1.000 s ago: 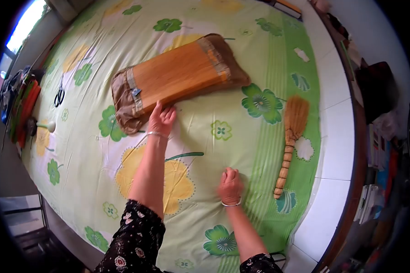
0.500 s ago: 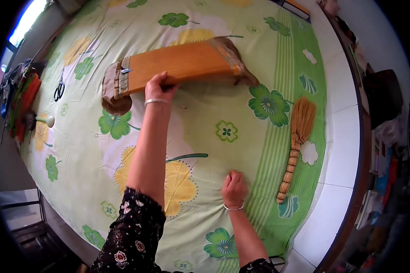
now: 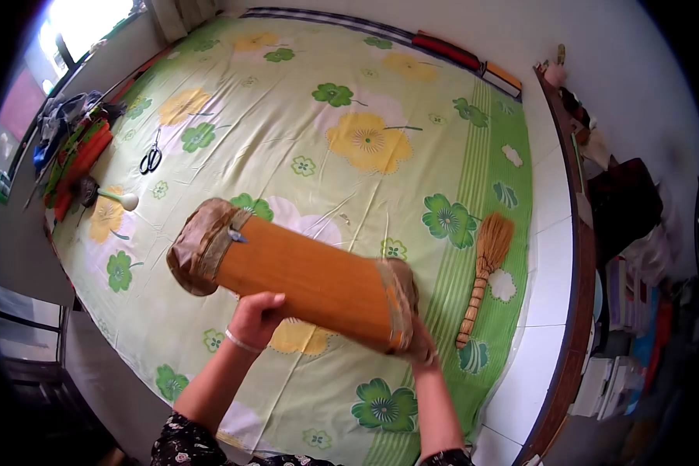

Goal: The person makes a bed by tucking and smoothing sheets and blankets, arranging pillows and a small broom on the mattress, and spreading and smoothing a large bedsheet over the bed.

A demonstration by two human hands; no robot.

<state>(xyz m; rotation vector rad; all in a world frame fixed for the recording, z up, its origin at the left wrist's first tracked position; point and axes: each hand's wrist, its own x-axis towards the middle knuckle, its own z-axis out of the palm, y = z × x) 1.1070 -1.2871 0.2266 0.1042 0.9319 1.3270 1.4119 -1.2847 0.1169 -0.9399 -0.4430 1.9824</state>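
A long orange-brown pillow-like object [image 3: 303, 276] with brown fabric ends is raised over the floral sheet [image 3: 342, 404], tilted down to the right. My left hand [image 3: 258, 317] grips its near long edge, thumb on top and the other fingers hidden beneath. At its right end my right hand [image 3: 421, 342] is closed around the brown fabric, with its fingers mostly hidden. A small bluish tag or clip [image 3: 237, 235] shows near the left end.
A straw hand broom [image 3: 483, 276] lies on the green strip at the right. Black scissors [image 3: 152, 158] and a white-knobbed stick [image 3: 124, 200] lie at the left. Folded clothes [image 3: 81, 155] are by the window. Books [image 3: 610, 388] stand beyond the white tiled edge [image 3: 547, 287].
The brown object has been lifted off the sheet and brought nearer, its right end swung downward. My right hand has moved from the sheet to take hold of that end. The view has shifted too.
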